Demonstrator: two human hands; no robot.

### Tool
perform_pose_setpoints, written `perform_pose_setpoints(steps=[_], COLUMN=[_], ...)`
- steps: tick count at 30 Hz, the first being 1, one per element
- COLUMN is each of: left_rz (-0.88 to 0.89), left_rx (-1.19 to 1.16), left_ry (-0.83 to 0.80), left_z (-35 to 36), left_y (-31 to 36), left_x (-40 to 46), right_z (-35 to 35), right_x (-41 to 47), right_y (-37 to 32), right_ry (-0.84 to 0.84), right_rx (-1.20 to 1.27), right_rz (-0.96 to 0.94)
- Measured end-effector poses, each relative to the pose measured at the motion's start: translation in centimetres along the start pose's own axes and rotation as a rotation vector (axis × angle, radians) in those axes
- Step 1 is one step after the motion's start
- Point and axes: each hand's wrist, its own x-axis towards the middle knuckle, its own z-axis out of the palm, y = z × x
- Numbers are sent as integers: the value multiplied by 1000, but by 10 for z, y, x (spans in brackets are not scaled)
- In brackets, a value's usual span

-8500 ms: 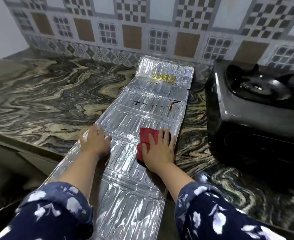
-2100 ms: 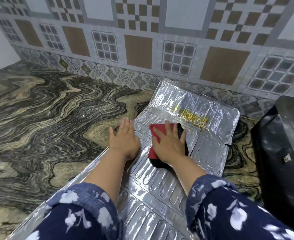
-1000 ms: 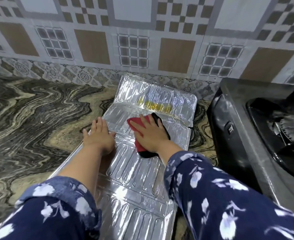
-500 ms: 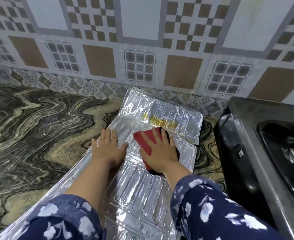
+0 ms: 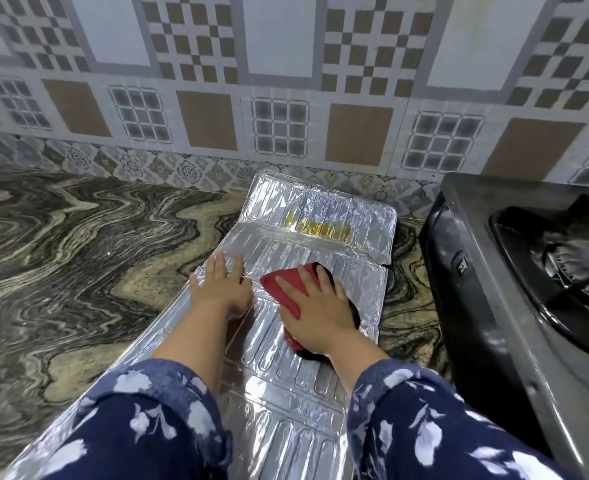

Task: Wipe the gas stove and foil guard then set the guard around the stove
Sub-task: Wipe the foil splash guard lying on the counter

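My right hand [image 5: 315,306] presses flat on the red cloth [image 5: 282,289], fingers straight; left hand [image 5: 222,289] flat just beside it, pinning the foil guard [image 5: 286,358] under both palms. Yellow stain [image 5: 317,226] just ahead. Guard looks thin and crease-prone (lift by edges). Gas stove [image 5: 494,306] sits right.

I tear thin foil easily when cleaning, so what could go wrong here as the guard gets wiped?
1. The foil guard is thin, and its far right edge already looks notched; hard rubbing by the right hand with the red cloth could tear or crease it.
2. The yellow oily streak on the raised end panel is not yet wiped; the cloth may smear it.
3. If the left hand pressing flat lifts, the guard could slide on the countertop.
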Motion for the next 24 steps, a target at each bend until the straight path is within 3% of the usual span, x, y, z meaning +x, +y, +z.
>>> perform_pose_setpoints(steps=[10, 18, 24], left_rz=[6, -27, 34], left_rx=[-35, 18, 16], left_ry=[-33, -42, 63], left_z=[-1, -5, -30], left_y=[-2, 6, 7], left_x=[-6, 0, 47], right_z=[-3, -14, -21], right_x=[-4, 59, 112], right_y=[8, 10, 6], right_ry=[-36, -21, 56], right_rx=[3, 62, 33], right_rz=[-57, -69, -114])
